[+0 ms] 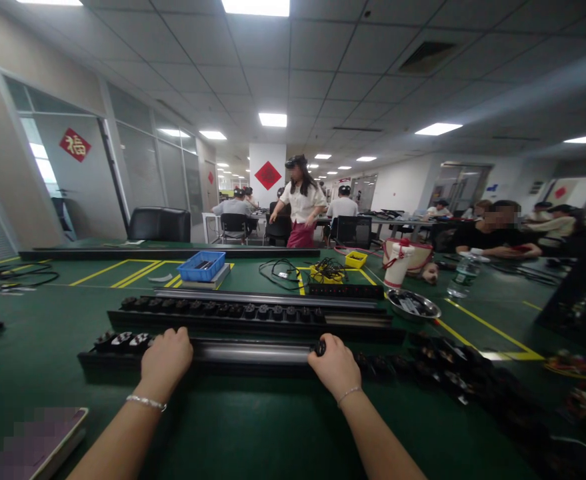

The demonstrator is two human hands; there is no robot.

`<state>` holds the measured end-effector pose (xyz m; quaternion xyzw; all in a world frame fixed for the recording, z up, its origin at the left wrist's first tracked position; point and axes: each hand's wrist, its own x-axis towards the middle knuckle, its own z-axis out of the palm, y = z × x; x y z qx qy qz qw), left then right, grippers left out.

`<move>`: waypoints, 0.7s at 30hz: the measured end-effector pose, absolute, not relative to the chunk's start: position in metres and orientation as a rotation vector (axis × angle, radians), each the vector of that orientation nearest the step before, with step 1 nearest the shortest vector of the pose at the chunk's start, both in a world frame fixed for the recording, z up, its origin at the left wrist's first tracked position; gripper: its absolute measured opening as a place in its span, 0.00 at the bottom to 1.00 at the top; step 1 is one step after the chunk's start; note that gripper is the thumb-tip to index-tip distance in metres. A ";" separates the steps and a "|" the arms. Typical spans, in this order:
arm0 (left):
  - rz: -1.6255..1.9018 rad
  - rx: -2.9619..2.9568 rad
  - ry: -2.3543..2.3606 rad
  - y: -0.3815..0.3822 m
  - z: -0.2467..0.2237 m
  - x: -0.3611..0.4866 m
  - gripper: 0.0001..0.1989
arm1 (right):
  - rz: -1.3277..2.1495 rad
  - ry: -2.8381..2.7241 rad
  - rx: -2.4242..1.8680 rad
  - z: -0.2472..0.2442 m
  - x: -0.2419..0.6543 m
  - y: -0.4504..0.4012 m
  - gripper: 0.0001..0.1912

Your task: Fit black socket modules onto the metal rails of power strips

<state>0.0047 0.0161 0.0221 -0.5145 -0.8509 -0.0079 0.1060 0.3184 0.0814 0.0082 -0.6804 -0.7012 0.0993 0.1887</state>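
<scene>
"What's on your table (253, 433)?"
"To my right, a water bottle (463, 276) and a white cup (397, 268); to my left, a purple book (37, 443)."
"And beyond?"
"I see a black chair (160, 225), a standing person (303, 203) and a red diamond (267, 175) on a pillar (257, 152)."

Smooth, metallic-looking near rail (253, 353), blue plastic bin (195, 274), shiny metal bowl (431, 311), clear plastic bottle (464, 275), smooth green tabletop (253, 427)
</scene>
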 end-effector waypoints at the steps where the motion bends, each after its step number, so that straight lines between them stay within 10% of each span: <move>1: -0.027 -1.515 -2.511 0.016 0.022 0.005 0.16 | 0.287 -1.969 -1.916 0.008 0.319 0.082 0.17; 21: -0.028 -1.522 -2.480 0.019 0.015 0.001 0.15 | 0.342 -1.955 -1.923 0.008 0.325 0.086 0.16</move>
